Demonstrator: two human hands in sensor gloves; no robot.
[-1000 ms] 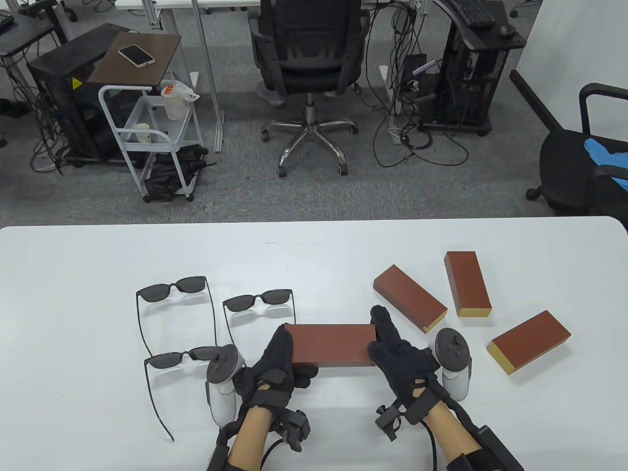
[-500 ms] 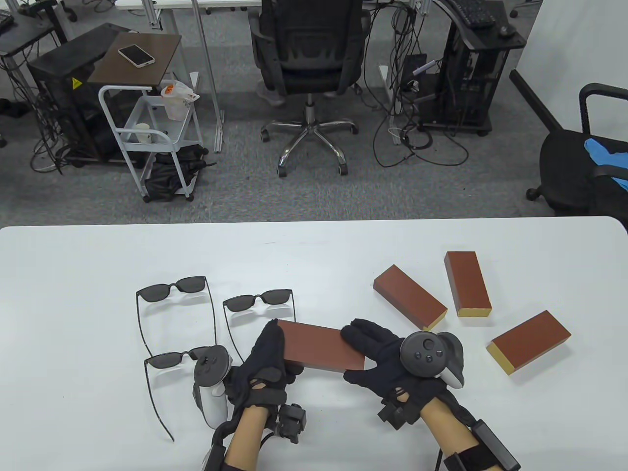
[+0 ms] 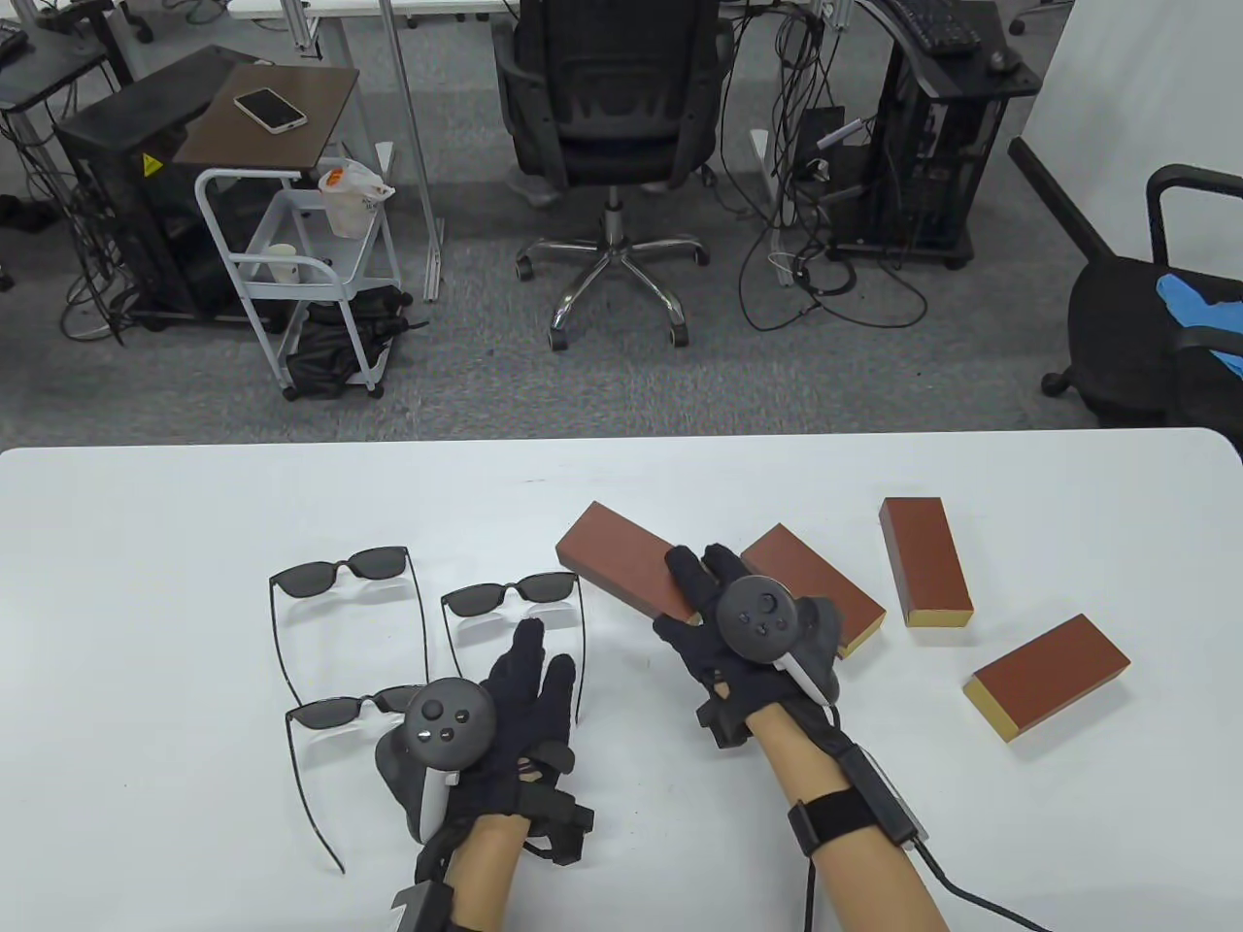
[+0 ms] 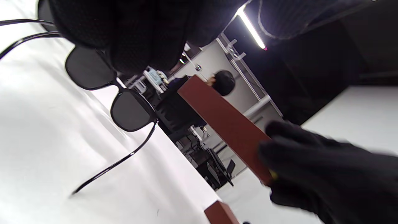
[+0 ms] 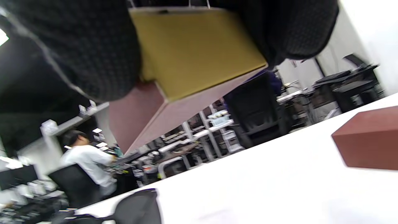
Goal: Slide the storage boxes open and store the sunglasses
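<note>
Red-brown storage box in the right hand's grip, left hand released, apart.

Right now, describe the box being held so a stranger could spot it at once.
On the white table, right of the sunglasses, lie four reddish-brown boxes. The one meant is the leftmost box, gripped at its near end by the right hand, the only one lifted off the table.

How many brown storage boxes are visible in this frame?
4. One box held up in the right hand; a second box just right of that hand; a third box farther right; a fourth box near the table's right edge.
</note>
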